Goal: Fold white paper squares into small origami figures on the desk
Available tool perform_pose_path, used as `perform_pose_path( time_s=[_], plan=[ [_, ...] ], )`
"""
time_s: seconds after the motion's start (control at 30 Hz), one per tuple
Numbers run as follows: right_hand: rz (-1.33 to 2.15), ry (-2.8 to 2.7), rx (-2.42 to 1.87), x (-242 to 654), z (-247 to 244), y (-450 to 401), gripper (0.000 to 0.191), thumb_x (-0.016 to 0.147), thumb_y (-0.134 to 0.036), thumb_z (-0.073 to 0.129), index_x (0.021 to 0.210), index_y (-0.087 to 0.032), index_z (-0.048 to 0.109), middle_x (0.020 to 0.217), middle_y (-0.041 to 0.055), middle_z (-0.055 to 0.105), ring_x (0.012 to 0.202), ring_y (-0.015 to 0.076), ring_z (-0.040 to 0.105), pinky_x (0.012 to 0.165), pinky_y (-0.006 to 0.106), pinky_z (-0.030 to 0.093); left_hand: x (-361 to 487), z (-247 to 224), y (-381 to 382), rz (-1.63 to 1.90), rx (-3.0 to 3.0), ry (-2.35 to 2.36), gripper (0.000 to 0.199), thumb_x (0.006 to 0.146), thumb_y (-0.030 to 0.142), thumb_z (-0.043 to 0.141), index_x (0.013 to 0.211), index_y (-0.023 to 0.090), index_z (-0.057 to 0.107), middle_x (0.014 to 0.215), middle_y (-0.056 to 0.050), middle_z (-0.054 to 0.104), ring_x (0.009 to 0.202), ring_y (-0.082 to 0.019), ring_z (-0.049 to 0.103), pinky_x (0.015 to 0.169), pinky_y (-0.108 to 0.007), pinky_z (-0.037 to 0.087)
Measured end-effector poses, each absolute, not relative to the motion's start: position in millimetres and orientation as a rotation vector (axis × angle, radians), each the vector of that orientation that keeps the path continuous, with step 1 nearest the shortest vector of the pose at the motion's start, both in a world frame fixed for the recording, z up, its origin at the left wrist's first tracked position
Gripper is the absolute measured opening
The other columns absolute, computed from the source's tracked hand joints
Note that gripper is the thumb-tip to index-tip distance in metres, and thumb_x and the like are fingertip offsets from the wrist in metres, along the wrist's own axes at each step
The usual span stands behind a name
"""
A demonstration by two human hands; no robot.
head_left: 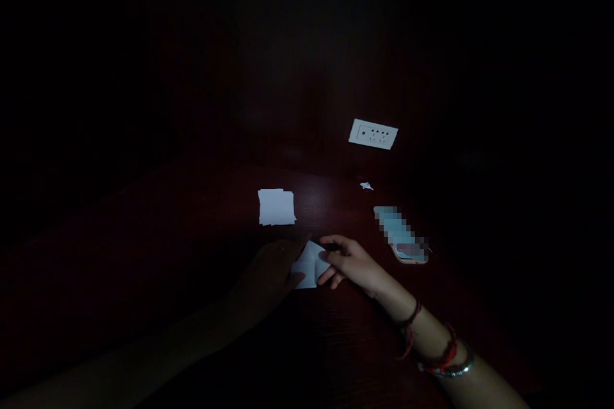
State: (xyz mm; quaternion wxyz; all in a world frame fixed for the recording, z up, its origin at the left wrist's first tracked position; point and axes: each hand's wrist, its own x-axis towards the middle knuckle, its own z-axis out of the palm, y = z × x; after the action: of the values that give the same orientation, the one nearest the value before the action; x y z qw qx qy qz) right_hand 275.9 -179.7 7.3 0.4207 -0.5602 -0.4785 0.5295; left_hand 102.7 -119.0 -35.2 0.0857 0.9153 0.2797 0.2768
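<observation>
A small folded piece of white paper (311,263) is between my two hands, low in the middle of the head view, with creases and an angled top edge. My left hand (275,268), in deep shadow, grips its left side, the thumb lying on the front. On the right side, my right hand (351,263) pinches the paper between thumb and fingers; red cords and a silver bangle circle that wrist. Just beyond my hands lies a stack of white paper sheets (277,207), its edges uneven.
On the dark red table (330,204), a lit phone (401,233) with a blurred-out screen lies to the right. Behind it is a small scrap of white paper (366,186). A white power socket (373,134) sits on the wall at the back. The surroundings are very dark.
</observation>
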Motion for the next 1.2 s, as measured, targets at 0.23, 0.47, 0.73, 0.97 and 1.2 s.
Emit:
perform_pose_path(
  time_s=[0.23,0.47,0.73,0.97,1.2],
  plan=[
    [1.192,-1.121,-1.373,273.5,5.0,-180.1,0.039,0.07,-0.017,0.056,0.105,-0.012,0.04,0.056,-0.0049,0.052,0.047,0.0121,0.059,0.036,0.016,0.044,102.5,-36.0,-117.8,0.819,2.738,0.816,0.053,0.08,0.026,0.046,0.128,0.023,0.025,0.112,-0.006,0.049,0.098,-0.022,0.046,0.084,-0.037,0.035],
    [1.28,-1.05,-1.404,270.0,3.5,-180.5,0.04,0.075,-0.015,0.051,0.112,-0.009,0.037,0.058,0.001,0.059,0.049,0.0115,0.06,0.04,0.018,0.046,103.5,-31.4,-118.8,0.826,2.736,0.785,0.051,0.08,0.023,0.047,0.127,0.021,0.028,0.104,-0.006,0.053,0.093,-0.021,0.049,0.082,-0.037,0.037],
    [1.265,-1.182,-1.464,269.2,6.1,-179.6,0.02,0.074,-0.017,0.05,0.09,-0.008,0.057,0.065,0.0044,0.061,0.053,0.0092,0.059,0.043,0.017,0.046,102.2,-29.4,-118.5,0.821,2.837,0.728,0.045,0.08,0.02,0.047,0.122,0.02,0.035,0.104,-0.005,0.055,0.096,-0.023,0.047,0.083,-0.039,0.035],
    [1.259,-1.306,-1.453,274.3,3.6,-180.5,0.026,0.069,-0.019,0.056,0.092,-0.009,0.062,0.07,0.0048,0.063,0.059,0.0092,0.058,0.048,0.018,0.046,99.0,-33.7,-115.0,0.874,2.807,0.726,0.035,0.075,0.019,0.052,0.109,0.019,0.046,0.1,-0.005,0.055,0.092,-0.022,0.049,0.081,-0.037,0.037],
    [1.31,-1.37,-1.384,272.1,8.2,-185.8,0.026,0.075,-0.029,0.051,0.091,-0.012,0.064,0.072,0.0031,0.062,0.063,0.0077,0.055,0.051,0.018,0.045,98.0,-24.9,-120.2,0.867,2.808,0.751,0.025,0.073,0.016,0.05,0.097,0.019,0.05,0.095,-0.003,0.056,0.089,-0.021,0.05,0.082,-0.037,0.033]
  ],
)
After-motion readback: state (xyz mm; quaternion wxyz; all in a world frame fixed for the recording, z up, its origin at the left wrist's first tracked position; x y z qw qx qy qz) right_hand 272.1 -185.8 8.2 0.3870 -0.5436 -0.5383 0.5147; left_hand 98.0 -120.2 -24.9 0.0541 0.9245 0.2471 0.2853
